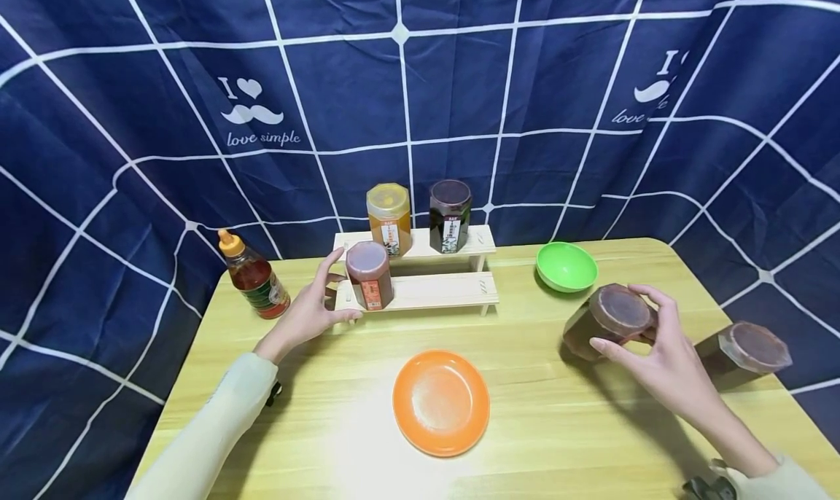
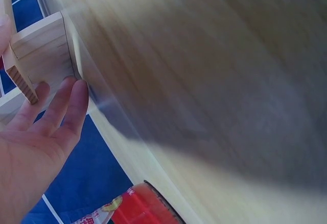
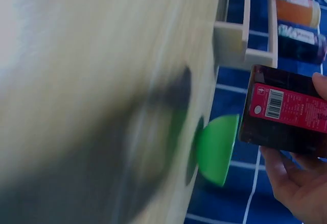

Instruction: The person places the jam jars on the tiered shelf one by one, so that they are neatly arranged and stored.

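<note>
My right hand [image 1: 679, 365] grips a dark jar with a clear lid [image 1: 593, 325], tilted and held above the table. The right wrist view shows the red barcode label on this jar [image 3: 286, 113]. My left hand [image 1: 305, 318] is at the left end of a two-step wooden rack [image 1: 436, 290], fingers spread and relaxed. Beside it, on the lower step, stands a reddish-brown jar [image 1: 369, 275]; whether the hand touches that jar is unclear. The upper step bears a yellow jar [image 1: 390, 219] and a dark purple jar [image 1: 450, 216].
An orange plate [image 1: 441, 404] lies at the front middle. A green bowl [image 1: 567, 267] sits right of the rack. Another dark jar [image 1: 741, 354] stands at the right edge, behind my right forearm. A sauce bottle with an orange cap [image 1: 254, 275] stands at the left.
</note>
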`<control>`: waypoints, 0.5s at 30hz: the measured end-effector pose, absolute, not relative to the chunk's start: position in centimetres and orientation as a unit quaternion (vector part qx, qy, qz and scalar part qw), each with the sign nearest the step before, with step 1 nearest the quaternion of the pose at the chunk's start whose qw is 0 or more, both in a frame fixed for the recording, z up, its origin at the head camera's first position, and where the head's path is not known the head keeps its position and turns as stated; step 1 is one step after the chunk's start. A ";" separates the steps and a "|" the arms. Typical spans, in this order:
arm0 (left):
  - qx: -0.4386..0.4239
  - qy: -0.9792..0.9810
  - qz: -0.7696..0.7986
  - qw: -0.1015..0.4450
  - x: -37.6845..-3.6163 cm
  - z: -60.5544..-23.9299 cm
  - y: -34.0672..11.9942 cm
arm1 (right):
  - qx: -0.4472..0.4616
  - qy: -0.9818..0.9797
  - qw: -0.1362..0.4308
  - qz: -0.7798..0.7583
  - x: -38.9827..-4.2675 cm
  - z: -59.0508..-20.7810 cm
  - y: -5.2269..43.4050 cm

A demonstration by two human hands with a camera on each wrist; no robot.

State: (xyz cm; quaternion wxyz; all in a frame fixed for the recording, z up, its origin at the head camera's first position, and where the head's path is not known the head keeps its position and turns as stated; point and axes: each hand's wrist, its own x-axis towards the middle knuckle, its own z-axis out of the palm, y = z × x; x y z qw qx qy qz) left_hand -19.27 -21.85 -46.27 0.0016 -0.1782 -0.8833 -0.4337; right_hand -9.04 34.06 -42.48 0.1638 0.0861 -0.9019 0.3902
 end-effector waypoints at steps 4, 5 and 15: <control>-0.180 -0.884 -0.432 0.004 -19.2 -46.3 -21.9 | 0.108 -0.898 0.159 0.396 -9.8 -41.6 32.4; -0.180 -0.884 -0.431 0.006 -19.3 -46.3 -21.9 | 0.112 -0.897 0.159 0.396 -10.1 -41.4 31.9; -0.184 -0.885 -0.427 0.009 -19.4 -46.4 -21.9 | 0.144 -0.889 0.135 0.413 -12.1 -40.3 27.5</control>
